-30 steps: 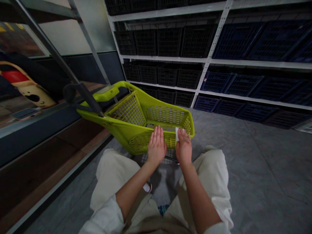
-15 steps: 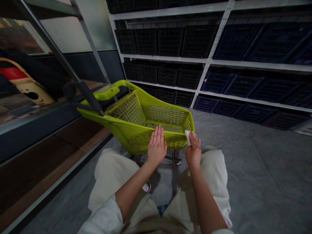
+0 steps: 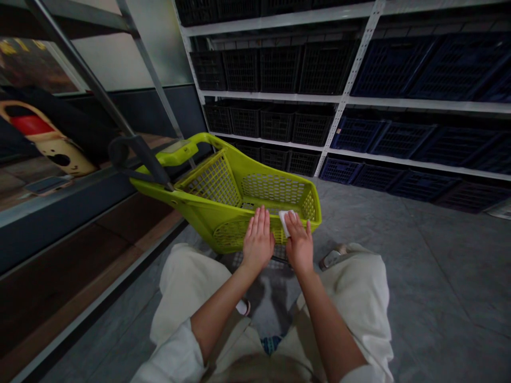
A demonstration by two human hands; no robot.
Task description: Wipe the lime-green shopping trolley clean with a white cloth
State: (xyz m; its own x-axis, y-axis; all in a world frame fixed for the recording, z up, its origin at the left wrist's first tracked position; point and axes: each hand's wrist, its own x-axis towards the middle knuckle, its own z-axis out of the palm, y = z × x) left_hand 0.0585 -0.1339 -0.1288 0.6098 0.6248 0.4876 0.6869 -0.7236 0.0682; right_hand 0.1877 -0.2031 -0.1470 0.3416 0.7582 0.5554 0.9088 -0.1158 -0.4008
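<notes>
A lime-green shopping cart (image 3: 191, 205) with perforated plastic sides stands in front of me, its basket's near rim facing my knees. My left hand (image 3: 258, 242) rests on that near side, fingers straight and close together, with nothing visible in it. Just to its right, my right hand (image 3: 300, 244) presses a folded white cloth (image 3: 284, 221) against the rim. The cloth shows at the fingertips' left side; its rest is hidden under the fingers. Both palms face the cart.
White metal shelving (image 3: 339, 122) holds black crates (image 3: 279, 69) and blue crates (image 3: 355, 133) behind the cart. At left, a metal-framed shelf carries a cartoon-faced bag (image 3: 64, 151) and a phone (image 3: 48, 185). Grey tiled floor (image 3: 419, 266) spreads to the right.
My right hand has slid left along the rim with the white cloth, from near the cart's front corner to beside my left hand. The left hand stays in the same place on the cart.
</notes>
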